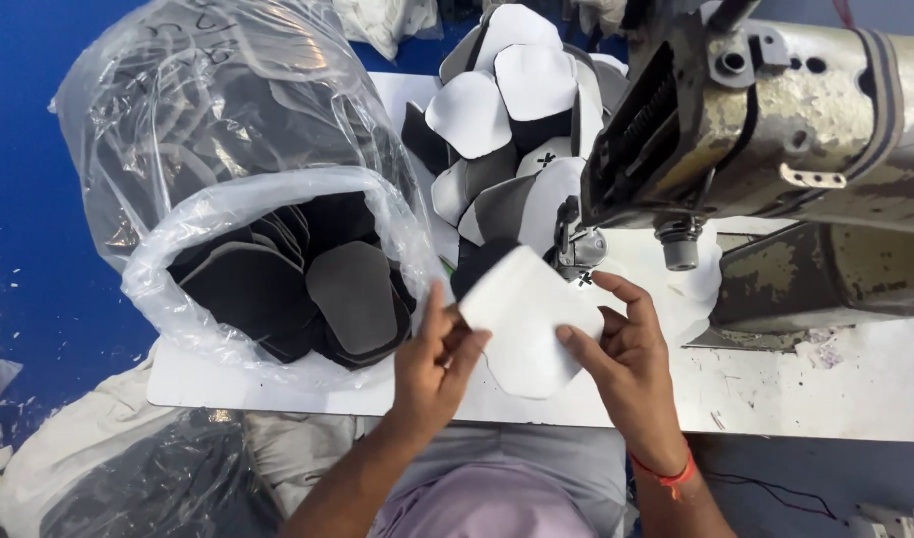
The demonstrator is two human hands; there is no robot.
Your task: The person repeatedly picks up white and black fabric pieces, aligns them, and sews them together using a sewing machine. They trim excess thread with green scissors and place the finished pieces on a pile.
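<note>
We sit at a worn industrial sewing machine [776,120] on a white table [825,389], with a clear plastic bag [208,149] of dark cut pieces [352,294] to our left and a heap of white and grey pieces [507,120] behind the needle. Just before the presser foot [579,249] we hold one white foam piece [526,319] above the table. It looks light, soft and bendy, best taken by its edges: our left hand [432,374] pinches its left edge, our right hand [626,364] its right edge, thumb on top and fingers loosely curled.

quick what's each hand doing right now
left hand: closed on the left edge of the white foam piece
right hand: closed on the same piece's right edge
</note>
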